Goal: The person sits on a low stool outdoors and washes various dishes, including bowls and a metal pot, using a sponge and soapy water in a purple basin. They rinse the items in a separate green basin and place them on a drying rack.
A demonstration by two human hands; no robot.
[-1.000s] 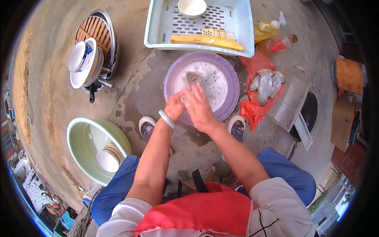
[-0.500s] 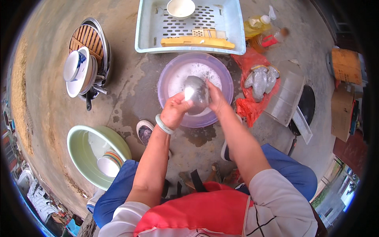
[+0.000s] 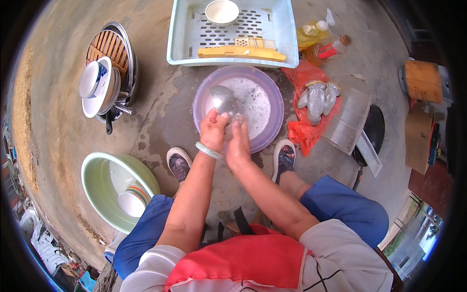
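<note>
A shiny round metal bowl (image 3: 222, 99), slightly blurred, is tilted over the left part of a purple plastic basin (image 3: 278, 104) filled with foamy water. My left hand (image 3: 213, 130) grips the bowl's near edge, with a pale bangle around the wrist. Close beside it, my right hand (image 3: 238, 142) points its fingers up toward the bowl's lower right side. A small greyish, blurred patch shows at its fingertips; what it is cannot be made out.
Beyond the basin stands a light blue tray (image 3: 172, 48) with a white bowl (image 3: 222, 11). Stacked dishes (image 3: 90, 80) lie left, above a green tub (image 3: 92, 190) holding bowls. Right are bottles (image 3: 311, 35), a red plastic bag (image 3: 304, 136) and a black pan (image 3: 374, 127).
The metal bowl and both hands have shifted left and tilted over the basin. My right hand has come from the bowl's right side down next to my left hand.
</note>
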